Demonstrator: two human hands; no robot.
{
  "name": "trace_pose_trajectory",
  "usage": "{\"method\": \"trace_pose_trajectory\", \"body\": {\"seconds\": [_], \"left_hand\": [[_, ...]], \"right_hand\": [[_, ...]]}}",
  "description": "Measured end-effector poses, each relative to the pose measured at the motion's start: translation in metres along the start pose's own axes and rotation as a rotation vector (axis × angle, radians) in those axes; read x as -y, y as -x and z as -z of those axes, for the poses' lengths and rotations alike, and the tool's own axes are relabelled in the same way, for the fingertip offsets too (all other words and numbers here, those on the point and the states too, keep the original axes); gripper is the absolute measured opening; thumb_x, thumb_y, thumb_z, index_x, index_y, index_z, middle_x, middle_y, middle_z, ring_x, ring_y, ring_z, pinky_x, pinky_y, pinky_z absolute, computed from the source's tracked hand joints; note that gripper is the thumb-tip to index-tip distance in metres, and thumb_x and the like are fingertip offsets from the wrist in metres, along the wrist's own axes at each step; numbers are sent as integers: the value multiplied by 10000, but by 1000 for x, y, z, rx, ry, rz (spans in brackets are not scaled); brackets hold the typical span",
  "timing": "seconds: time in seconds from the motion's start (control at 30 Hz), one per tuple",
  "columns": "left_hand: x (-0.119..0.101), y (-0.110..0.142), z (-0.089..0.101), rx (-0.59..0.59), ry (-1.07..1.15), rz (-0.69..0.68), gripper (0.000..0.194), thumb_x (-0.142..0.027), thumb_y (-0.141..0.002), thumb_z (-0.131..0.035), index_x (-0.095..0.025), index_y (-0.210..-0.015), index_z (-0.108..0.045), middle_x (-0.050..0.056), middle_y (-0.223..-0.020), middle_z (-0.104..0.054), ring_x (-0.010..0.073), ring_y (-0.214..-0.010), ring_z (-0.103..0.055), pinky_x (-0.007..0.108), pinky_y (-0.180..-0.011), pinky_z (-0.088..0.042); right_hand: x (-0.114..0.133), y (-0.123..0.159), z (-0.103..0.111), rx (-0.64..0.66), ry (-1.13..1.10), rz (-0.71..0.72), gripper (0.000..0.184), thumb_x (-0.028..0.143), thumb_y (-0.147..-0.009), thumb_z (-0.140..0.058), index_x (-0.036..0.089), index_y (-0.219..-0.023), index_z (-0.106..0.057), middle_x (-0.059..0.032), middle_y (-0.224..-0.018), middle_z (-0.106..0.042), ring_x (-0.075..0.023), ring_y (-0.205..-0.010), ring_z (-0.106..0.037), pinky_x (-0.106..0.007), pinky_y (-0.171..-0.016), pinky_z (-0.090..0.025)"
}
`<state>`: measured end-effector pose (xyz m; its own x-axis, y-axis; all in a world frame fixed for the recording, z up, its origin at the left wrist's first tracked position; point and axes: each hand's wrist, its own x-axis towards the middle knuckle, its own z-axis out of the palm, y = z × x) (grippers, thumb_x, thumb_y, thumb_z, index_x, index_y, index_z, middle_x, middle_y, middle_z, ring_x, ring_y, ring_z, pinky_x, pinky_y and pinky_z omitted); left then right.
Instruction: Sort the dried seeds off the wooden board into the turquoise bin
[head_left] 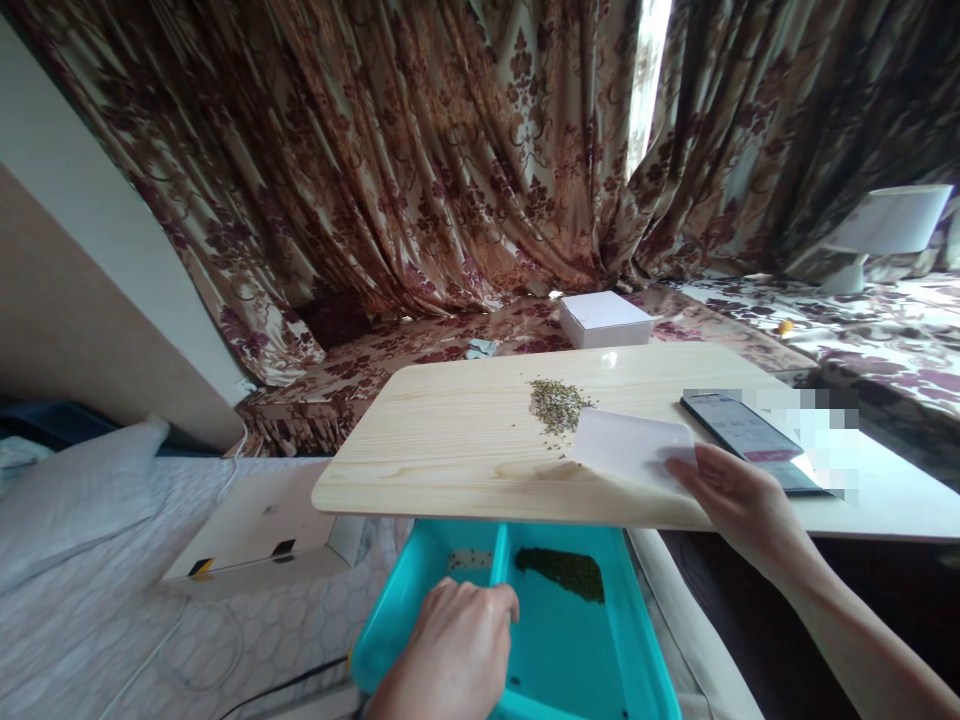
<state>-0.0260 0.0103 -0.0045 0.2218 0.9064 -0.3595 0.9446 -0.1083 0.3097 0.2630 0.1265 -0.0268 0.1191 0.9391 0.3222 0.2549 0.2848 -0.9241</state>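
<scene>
A small heap of greenish seeds (556, 404) lies on a pale wooden board (450, 450). My right hand (739, 500) holds a white plastic scraper card (630, 450) flat on the board, its edge just right of the heap. Below the board's front edge sits a turquoise divided tray (570, 650), and my left hand (454, 650) grips its middle divider with curled fingers. The tray's right compartment holds a pile of dark green seeds (561, 572); the left compartment holds a few pale grains (469, 562).
A phone (754, 440) lies on the board's right side. A white box (604, 318) sits behind the board on patterned fabric. Floral curtains hang at the back. A flat white box (255, 525) and a cable lie on the quilted bed at left.
</scene>
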Motion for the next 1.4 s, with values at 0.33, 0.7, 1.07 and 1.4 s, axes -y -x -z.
{"method": "trace_pose_trajectory", "body": {"seconds": [0.33, 0.7, 1.07, 1.4], "left_hand": [[-2, 0, 4, 5, -1, 10, 381, -170, -945, -323, -243, -1077, -673, 53, -995, -705, 265, -1000, -610, 383, -888, -419], [0, 0, 2, 5, 3, 13, 382, -182, -947, -321, -244, -1082, -673, 58, -1004, -703, 267, -1009, -604, 391, -901, -415], [-4, -2, 4, 10, -17, 15, 390, -170, -935, -322, -243, -1076, -679, 60, -991, -709, 274, -999, -613, 387, -883, -422], [-3, 0, 4, 12, -13, 19, 383, -168, -943, -327, -244, -1076, -678, 59, -996, -705, 267, -1014, -606, 375, -891, -417]], "right_hand": [[-4, -3, -11, 11, 27, -31, 223, 415, -667, -736, 237, -801, -720, -43, -816, -790, -263, -803, -750, -353, -746, -613], [-16, -13, -18, -6, 23, 30, 303, 494, -678, -738, 235, -836, -728, -55, -847, -796, -267, -798, -752, -372, -749, -611], [-16, -21, -22, -13, 18, 45, 333, 515, -666, -733, 215, -810, -724, -81, -842, -794, -281, -787, -752, -390, -725, -615], [-10, -17, -18, 8, 31, 39, 334, 491, -689, -726, 206, -864, -725, -84, -869, -795, -280, -823, -752, -382, -760, -609]]}}
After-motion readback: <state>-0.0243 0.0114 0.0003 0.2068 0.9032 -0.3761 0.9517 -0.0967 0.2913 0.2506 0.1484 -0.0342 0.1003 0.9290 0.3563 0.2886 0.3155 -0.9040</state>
